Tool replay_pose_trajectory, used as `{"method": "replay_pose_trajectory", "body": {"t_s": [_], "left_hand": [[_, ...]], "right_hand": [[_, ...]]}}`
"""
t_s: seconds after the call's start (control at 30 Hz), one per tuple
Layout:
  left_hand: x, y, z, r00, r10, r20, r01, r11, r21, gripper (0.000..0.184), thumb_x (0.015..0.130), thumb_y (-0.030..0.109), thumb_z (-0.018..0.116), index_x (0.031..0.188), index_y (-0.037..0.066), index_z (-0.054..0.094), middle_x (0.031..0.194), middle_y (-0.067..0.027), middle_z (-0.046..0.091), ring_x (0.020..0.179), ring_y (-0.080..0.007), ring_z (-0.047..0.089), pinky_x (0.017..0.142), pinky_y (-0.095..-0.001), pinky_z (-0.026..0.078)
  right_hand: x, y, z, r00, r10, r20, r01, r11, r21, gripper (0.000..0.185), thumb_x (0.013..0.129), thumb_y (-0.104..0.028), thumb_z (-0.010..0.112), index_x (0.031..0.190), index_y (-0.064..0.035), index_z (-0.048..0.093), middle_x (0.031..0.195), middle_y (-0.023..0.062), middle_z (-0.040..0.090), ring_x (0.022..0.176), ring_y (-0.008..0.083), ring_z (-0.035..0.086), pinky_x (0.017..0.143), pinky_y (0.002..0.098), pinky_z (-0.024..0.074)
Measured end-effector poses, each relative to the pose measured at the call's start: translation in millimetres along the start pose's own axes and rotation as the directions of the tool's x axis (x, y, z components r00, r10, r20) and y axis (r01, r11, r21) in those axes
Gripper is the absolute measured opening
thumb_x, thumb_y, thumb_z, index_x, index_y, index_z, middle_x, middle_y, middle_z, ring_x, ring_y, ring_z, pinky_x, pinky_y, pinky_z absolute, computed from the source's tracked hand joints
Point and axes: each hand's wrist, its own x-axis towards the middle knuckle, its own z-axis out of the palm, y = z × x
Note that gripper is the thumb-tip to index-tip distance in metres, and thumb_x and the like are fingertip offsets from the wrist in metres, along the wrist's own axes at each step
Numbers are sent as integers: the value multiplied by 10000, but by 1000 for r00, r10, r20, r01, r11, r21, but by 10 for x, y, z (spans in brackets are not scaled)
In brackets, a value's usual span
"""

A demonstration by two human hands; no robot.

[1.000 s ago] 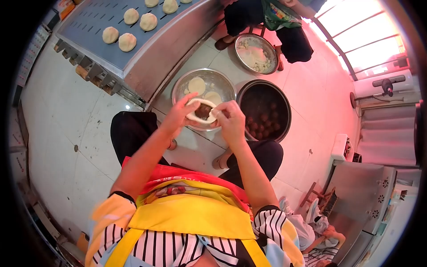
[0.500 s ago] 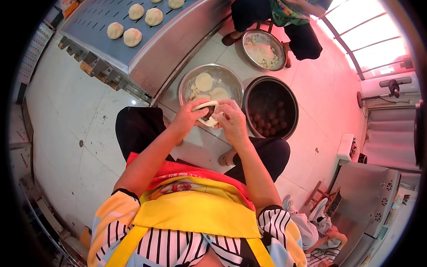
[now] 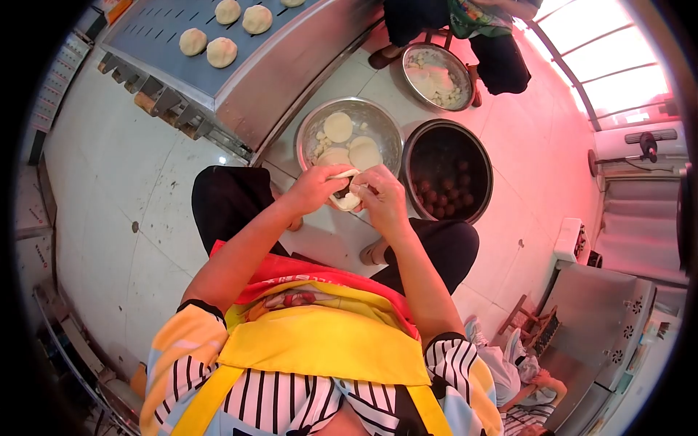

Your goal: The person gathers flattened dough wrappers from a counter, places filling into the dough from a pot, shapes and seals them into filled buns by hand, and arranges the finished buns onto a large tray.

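Between my two hands is a pale dough wrapper with a dark filling showing in its narrowed opening. My left hand is closed round its left side, the thumb at the filling. The fingers of my right hand pinch the wrapper's right edge. Just beyond my hands sits a steel bowl with flat dough rounds and small dough lumps. To its right stands a black pot holding several dark round balls.
Several shaped buns lie on the slotted metal surface at upper left. Beyond the pot a person sits by another steel bowl. A second person is at lower right, near a steel cabinet.
The wrapper's opening has become narrower, and its edge is gathered more closely between my hands. The whole view has shifted slightly, with the bowls and pot now further right.
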Motion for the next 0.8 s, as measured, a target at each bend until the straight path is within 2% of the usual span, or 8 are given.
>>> {"method": "replay_pose_trajectory", "body": {"t_s": [0.1,0.2,0.3,0.4,0.5,0.6,0.63,0.8], "left_hand": [[55,13,-49,997,-14,70,12,1000,26,340,924,150,472,1231,27,548,1129,-75,583,1012,-157,563,810,-330,524],[124,33,-78,990,52,129,-90,948,306,374,928,157,478,1284,46,498,1137,-76,576,1047,-171,552,820,-337,520],[-8,175,117,975,-125,-181,60,942,-329,412,936,162,488,1333,69,431,1143,-79,571,1029,-202,577,827,-363,520],[55,-55,354,968,-124,-219,-62,726,-685,458,941,173,503,1370,83,371,1160,-97,559,1032,-222,588,829,-391,528],[124,-152,285,970,-67,-234,-114,721,-683,447,943,178,507,1362,84,384,1197,-110,532,1056,-219,577,832,-408,537],[81,-21,237,974,-81,-210,-84,733,-675,413,950,163,487,1344,73,400,1193,-108,526,1067,-213,572,840,-411,543],[64,19,238,971,-92,-220,-81,739,-669,398,951,157,482,1334,71,410,1182,-104,532,1058,-215,577,845,-415,543],[20,19,256,979,-110,-174,-30,760,-649,352,958,136,456,1303,64,445,1144,-91,554,1019,-219,600,847,-418,548]], "right_hand": [[-31,-18,12,999,-32,-17,33,999,16,58,806,26,617,862,15,611,874,73,524,641,131,577,471,242,501],[-38,0,15,999,-15,-46,17,999,46,43,802,31,622,835,23,597,876,72,535,633,114,573,473,229,496],[11,7,-26,985,77,-154,-59,991,119,57,797,34,632,802,32,576,860,67,547,617,94,566,463,225,480],[85,140,12,972,115,-205,-81,983,167,144,787,29,654,891,21,555,838,52,551,590,73,546,442,222,453],[78,-13,63,976,144,-162,-108,971,214,345,745,19,698,1037,-14,517,927,46,533,584,74,521,465,218,442],[62,-159,-42,973,-59,-225,35,993,-111,425,709,15,722,1074,-21,508,946,54,517,603,94,516,518,231,440],[62,-54,-89,978,109,-180,-125,989,-82,383,703,9,719,1043,-19,546,934,65,513,630,110,520,566,243,434],[73,265,-123,990,-139,-20,137,987,-85,173,754,28,661,909,-7,593,886,64,521,619,120,531,543,242,440]]}}
